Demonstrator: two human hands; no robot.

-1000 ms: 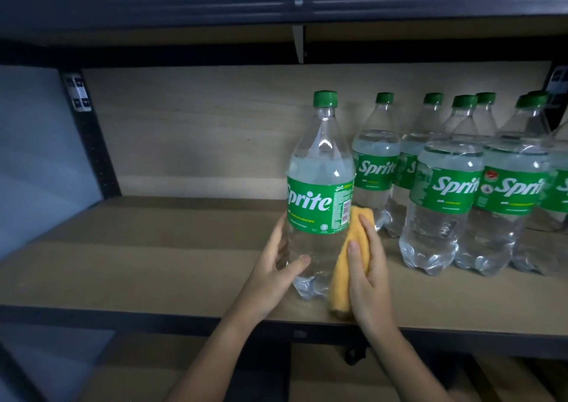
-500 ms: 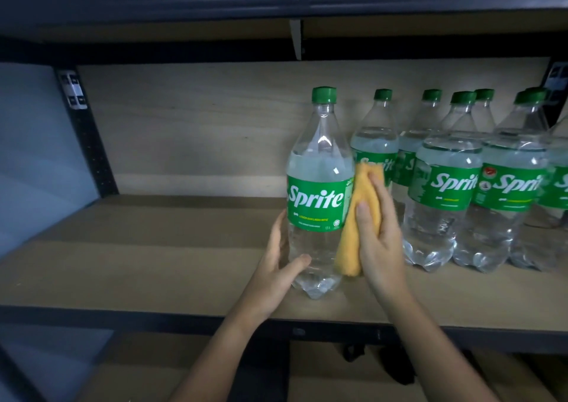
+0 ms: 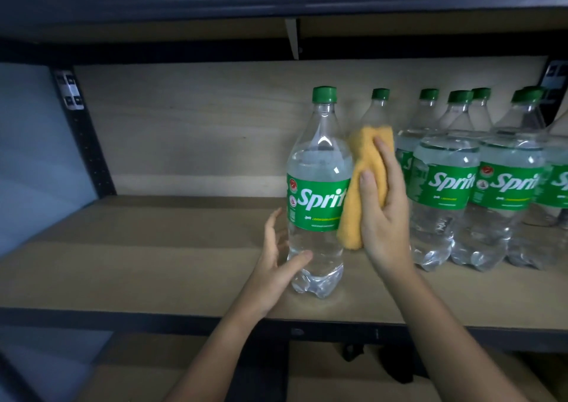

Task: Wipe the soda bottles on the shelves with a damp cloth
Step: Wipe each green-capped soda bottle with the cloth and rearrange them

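A clear Sprite bottle (image 3: 318, 186) with a green cap and green label stands upright near the front of the wooden shelf (image 3: 153, 248). My left hand (image 3: 278, 266) cups its lower left side, thumb on the front near the base, fingers spread behind it. My right hand (image 3: 384, 211) holds a folded yellow cloth (image 3: 362, 180) and presses it against the bottle's right side, from the shoulder down past the label. Several more Sprite bottles (image 3: 445, 186) stand grouped to the right.
The shelf's left half is bare wood. A dark metal upright (image 3: 83, 143) frames the left end and a dark front rail (image 3: 153, 318) runs along the edge. Another shelf (image 3: 307, 27) sits close above the caps. A lower shelf shows below.
My right hand has slid the cloth up the bottle's right side, from near the base to the shoulder. The bottle has turned, its label now facing more to the right. My left fingers have loosened.
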